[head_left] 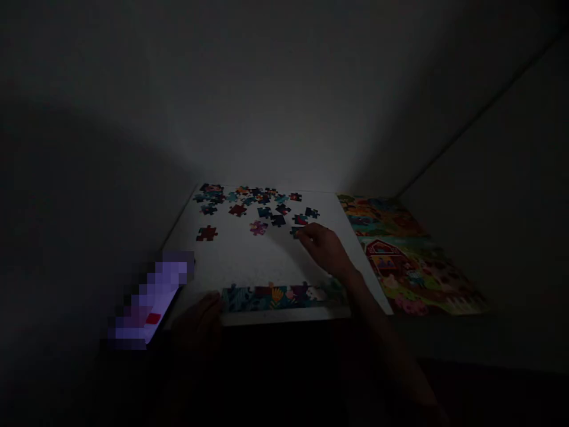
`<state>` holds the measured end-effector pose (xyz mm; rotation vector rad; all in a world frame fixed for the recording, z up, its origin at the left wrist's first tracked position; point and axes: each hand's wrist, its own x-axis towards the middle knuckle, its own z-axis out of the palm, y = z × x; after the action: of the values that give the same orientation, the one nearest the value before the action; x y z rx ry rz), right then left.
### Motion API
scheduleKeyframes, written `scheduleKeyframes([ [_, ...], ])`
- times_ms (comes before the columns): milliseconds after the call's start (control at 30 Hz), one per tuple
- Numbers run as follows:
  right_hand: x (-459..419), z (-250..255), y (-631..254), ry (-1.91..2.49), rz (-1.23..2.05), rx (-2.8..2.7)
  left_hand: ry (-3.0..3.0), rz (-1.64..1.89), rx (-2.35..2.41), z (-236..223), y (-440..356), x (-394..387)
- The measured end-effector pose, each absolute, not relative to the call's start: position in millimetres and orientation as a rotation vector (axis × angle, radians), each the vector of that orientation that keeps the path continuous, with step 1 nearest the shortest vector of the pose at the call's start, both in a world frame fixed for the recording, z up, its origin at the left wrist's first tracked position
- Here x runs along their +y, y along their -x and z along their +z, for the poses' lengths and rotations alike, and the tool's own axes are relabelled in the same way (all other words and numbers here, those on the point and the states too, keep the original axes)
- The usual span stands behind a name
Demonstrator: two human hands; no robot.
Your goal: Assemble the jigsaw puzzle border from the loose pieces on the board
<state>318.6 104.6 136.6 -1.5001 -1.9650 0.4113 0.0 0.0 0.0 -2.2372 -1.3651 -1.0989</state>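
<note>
Surface: in a dim room, your white board (249,264) fills the centre, with a farmyard puzzle picture (400,255) just beside it at right.
Pieces: loose jigsaw pieces (258,207) scatter over the board's upper half; a joined strip of pieces (280,298) lines its near edge.
Right hand (322,249): your fingers bunch at a dark piece (296,232), mid-board; you cannot tell whether they pinch it.
Left hand (198,323): in shadow at the strip's left end, its grip too dark to tell.
Lower left: a pixelated lit device (149,299) lies beside the board.

We log loose jigsaw pieces (262,207), mostly dark blue and red, one pink, scattered flat across the white desk (240,261); a joined multicoloured strip (280,298) lies along its near edge.
</note>
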Motion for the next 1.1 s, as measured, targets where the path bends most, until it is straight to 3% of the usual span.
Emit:
scheduleKeyframes([
  [333,219,72,-396,1.763,0.198,-1.631,2.283,-0.999,-1.332,-6,12,0],
  [767,230,36,-413,1.7,0.333,-1.565,2.128,-1.086,-1.442,-13,1,-2],
  [1100,233,30,-416,1.699,0.33,-1.602,2.251,-0.884,-1.505,-10,15,-12],
])
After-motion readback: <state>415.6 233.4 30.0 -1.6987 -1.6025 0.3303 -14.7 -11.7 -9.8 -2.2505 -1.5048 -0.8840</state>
